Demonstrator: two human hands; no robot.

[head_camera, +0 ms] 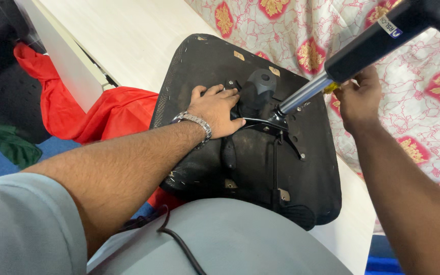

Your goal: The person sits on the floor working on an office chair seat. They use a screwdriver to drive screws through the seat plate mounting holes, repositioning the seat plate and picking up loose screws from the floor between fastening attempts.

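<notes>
Beneath left hand (215,109) — chair seat (250,168); right hand (358,99) beside gas cylinder (332,71).

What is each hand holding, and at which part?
Left hand presses flat on the chair seat underside, beside the mechanism. Right hand grips something yellow, mostly hidden.

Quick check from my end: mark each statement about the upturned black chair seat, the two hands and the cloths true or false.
1. The left hand lies flat on the black chair seat underside. True.
2. The right hand is beside the silver and black gas cylinder. True.
3. The left wrist is bare. False: it wears a silver metal wristwatch.
4. The crumpled cloth left of the seat is blue. False: it is red.
5. The seat rests on a pale wooden table. True.
</notes>
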